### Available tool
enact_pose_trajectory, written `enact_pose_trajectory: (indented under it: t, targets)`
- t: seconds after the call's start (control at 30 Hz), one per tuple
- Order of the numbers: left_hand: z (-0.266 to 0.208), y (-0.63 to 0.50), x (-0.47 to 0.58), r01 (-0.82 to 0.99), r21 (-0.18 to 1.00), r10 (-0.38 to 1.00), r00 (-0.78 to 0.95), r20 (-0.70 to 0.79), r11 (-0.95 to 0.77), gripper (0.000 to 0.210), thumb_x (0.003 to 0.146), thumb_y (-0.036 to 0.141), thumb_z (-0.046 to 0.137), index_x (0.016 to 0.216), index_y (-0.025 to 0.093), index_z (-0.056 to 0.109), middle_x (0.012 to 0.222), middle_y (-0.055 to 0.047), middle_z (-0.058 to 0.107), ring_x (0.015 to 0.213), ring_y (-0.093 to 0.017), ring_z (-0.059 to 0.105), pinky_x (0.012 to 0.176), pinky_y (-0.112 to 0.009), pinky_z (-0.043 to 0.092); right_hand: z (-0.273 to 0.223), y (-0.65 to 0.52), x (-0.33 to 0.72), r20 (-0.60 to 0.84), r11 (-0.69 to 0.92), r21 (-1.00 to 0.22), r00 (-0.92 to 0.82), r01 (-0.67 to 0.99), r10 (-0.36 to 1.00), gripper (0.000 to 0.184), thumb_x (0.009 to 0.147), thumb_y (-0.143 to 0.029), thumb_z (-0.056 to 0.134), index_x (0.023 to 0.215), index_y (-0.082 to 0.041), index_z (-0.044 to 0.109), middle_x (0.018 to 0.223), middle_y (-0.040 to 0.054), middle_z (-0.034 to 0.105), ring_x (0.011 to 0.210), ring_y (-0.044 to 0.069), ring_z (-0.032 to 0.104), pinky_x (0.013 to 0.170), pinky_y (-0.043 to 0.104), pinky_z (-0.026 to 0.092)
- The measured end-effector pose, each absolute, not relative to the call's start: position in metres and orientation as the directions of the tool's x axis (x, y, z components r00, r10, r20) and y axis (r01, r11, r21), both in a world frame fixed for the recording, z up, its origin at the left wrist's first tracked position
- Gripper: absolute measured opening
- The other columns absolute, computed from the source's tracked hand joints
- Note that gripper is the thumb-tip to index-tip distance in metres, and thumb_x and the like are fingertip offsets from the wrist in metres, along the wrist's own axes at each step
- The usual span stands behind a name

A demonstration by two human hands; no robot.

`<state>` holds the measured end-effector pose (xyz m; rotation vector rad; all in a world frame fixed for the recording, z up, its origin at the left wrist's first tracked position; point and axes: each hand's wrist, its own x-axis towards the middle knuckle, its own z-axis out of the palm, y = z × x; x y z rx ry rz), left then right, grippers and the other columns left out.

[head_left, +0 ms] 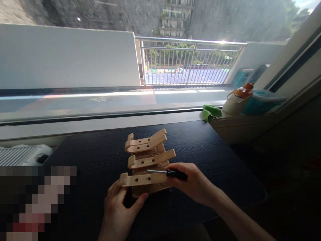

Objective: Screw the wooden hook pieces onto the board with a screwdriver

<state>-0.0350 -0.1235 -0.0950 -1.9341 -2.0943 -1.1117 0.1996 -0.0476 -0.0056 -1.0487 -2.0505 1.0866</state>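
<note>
The right hand (194, 184) has its grip closed around the black handle of a screwdriver (167, 173). The metal shaft points to the left and lies low over the wooden rack (147, 164), with its tip above the nearest hook piece (141, 179). The left hand (119, 209) holds the near edge of the rack: the thumb presses on the front of the base board and the fingers are curled at the left end of the nearest hook piece, so this grip is clamped on the wood.

The rack is a small board with several curved wooden hook pieces laid across it. The middle hook piece (150, 159) lies just behind the nearest one, and two more hook pieces (145, 140) lie close together at the far end of the rack. Small dark holes show in the pieces. Pale wood dust lies on the board between them.

The rack rests on a dark surface (213, 157), about in its middle. Far to the right of the rack, on the window sill, stands a white container with an orange lid (237, 100); what is in it cannot be seen. A green cloth (211, 112) lies just beside it, on the side toward the rack, and a turquoise object (260, 102) is on its other side. To the left of the rack, beyond the edge of the surface, a white ribbed device (22, 154) is visible.
</note>
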Motion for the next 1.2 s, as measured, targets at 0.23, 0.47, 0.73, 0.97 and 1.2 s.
enact_pose_trajectory:
  t: [0.23, 0.47, 0.73, 0.97, 1.2]
  targets:
    - [-0.090, -0.124, -0.031, 0.891, 0.452, 0.849, -0.201, 0.488, -0.048, 0.052, 0.069, 0.069, 0.055, 0.081, 0.021, 0.072, 0.094, -0.009, 0.066, 0.094, -0.026, 0.059, 0.078, -0.038, 0.052, -0.014, -0.054, 0.198, 0.147, 0.363, -0.855, -0.499, 0.371, 0.854, 0.017, 0.084, -0.028, 0.059, 0.093, -0.015, 0.065, 0.077, -0.0004, 0.065, 0.066, 0.010, 0.055, 0.062, 0.019, 0.041]
    - [-0.095, -0.123, -0.029, 0.826, 0.563, 0.847, -0.276, 0.455, -0.033, 0.051, 0.066, 0.067, 0.058, 0.084, 0.021, 0.071, 0.097, -0.010, 0.066, 0.098, -0.028, 0.059, 0.082, -0.043, 0.050, 0.027, -0.047, 0.208, 0.006, 0.453, -0.681, -0.614, 0.576, 0.790, 0.033, 0.084, -0.030, 0.055, 0.115, -0.020, 0.056, 0.087, 0.0013, 0.067, 0.068, 0.012, 0.058, 0.062, 0.023, 0.040]
    - [-0.071, -0.118, -0.050, 0.454, 0.888, 0.906, -0.404, 0.128, 0.076, 0.070, 0.066, 0.051, 0.067, 0.127, 0.025, 0.044, 0.122, -0.008, 0.060, 0.108, -0.026, 0.060, 0.085, -0.041, 0.052, 0.100, -0.028, 0.195, -0.087, 0.722, -0.226, -0.751, 0.654, 0.654, 0.022, 0.086, -0.024, 0.049, 0.103, -0.020, 0.062, 0.091, 0.0044, 0.069, 0.083, 0.019, 0.063, 0.066, 0.026, 0.036]
    - [-0.064, -0.107, -0.040, 0.367, 0.925, 0.912, -0.404, 0.067, 0.094, 0.079, 0.057, 0.050, 0.072, 0.126, 0.023, 0.045, 0.112, -0.008, 0.064, 0.104, -0.027, 0.062, 0.092, -0.045, 0.048, 0.072, 0.000, 0.199, -0.056, 0.617, -0.226, -0.643, 0.753, 0.764, 0.036, 0.082, -0.038, 0.056, 0.114, -0.024, 0.063, 0.084, 0.0038, 0.070, 0.074, 0.018, 0.064, 0.064, 0.026, 0.037]
    - [-0.070, -0.109, -0.032, 0.414, 0.895, 0.900, -0.435, 0.031, 0.169, 0.082, 0.060, 0.050, 0.068, 0.134, 0.027, 0.039, 0.105, -0.007, 0.066, 0.110, -0.029, 0.058, 0.097, -0.050, 0.042, 0.045, 0.003, 0.212, -0.102, 0.551, -0.402, -0.634, 0.731, 0.766, 0.030, 0.083, -0.033, 0.054, 0.108, -0.021, 0.065, 0.080, 0.0021, 0.069, 0.068, 0.014, 0.061, 0.061, 0.024, 0.036]
